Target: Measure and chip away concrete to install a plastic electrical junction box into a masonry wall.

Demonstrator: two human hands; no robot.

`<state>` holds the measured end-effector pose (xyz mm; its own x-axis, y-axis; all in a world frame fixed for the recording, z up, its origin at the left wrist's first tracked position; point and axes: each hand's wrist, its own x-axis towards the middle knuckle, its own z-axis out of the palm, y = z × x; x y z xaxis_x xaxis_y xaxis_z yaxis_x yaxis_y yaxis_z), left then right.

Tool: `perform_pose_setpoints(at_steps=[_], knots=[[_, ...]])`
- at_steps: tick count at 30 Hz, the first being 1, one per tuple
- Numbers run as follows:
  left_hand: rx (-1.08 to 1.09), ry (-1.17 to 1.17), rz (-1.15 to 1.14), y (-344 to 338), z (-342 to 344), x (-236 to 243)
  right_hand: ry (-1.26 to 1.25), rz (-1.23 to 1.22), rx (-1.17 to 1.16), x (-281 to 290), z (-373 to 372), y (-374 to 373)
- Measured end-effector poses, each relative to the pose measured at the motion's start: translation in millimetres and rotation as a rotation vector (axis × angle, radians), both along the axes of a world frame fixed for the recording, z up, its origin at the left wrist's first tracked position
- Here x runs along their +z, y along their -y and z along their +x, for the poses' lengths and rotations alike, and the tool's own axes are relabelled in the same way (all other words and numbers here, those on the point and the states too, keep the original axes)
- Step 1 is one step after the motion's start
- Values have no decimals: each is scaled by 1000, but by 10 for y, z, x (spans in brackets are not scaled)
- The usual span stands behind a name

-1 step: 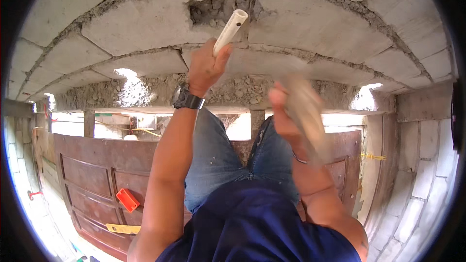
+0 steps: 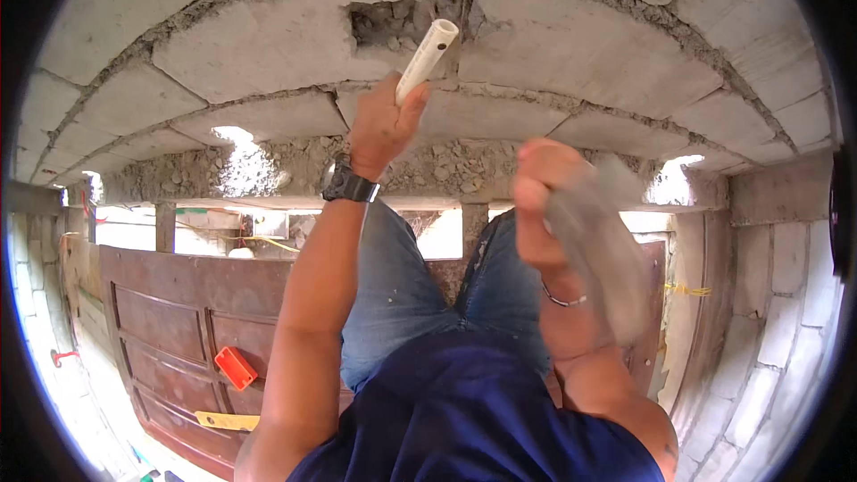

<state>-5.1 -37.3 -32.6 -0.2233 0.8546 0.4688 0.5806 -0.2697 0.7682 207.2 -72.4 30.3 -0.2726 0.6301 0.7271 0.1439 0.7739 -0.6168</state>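
Note:
My left hand (image 2: 386,123), with a dark watch on its wrist, is closed round a white plastic pipe (image 2: 427,61). The pipe slants up and to the right, its hollow end showing and a small dark hole in its side. Just beyond it is a broken-out hole (image 2: 384,25) in the block wall (image 2: 553,45), with rough rubble inside. On the right, my right hand (image 2: 544,201) is curled round a long, greyish object (image 2: 607,259) smeared by motion, its kind unclear. That hand is raised over my right thigh, apart from the pipe.
A rough mortar ledge (image 2: 446,165) with loose rubble runs below the blocks. Beneath my legs lies a brown panelled door (image 2: 161,303), bearing a red-orange tray-like piece (image 2: 235,368) and a yellow strip (image 2: 225,420). A block wall (image 2: 759,339) rises at the right.
My right hand has shifted slightly up and right, and the object in it has swung to the right. My left hand and the pipe have barely moved.

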Motion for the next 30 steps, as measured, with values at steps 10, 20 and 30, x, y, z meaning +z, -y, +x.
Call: perform_pose_setpoints(at_steps=[10,20,30], knots=[[8,39,-49,-33,-2,-77,266,-85,-238,-161,140,19],[-37,122,49,-98,27,-105,414,-48,-340,-262,-92,-438],[-153,522,130,-149,160,-249,175,78,-165,136,-14,23]])
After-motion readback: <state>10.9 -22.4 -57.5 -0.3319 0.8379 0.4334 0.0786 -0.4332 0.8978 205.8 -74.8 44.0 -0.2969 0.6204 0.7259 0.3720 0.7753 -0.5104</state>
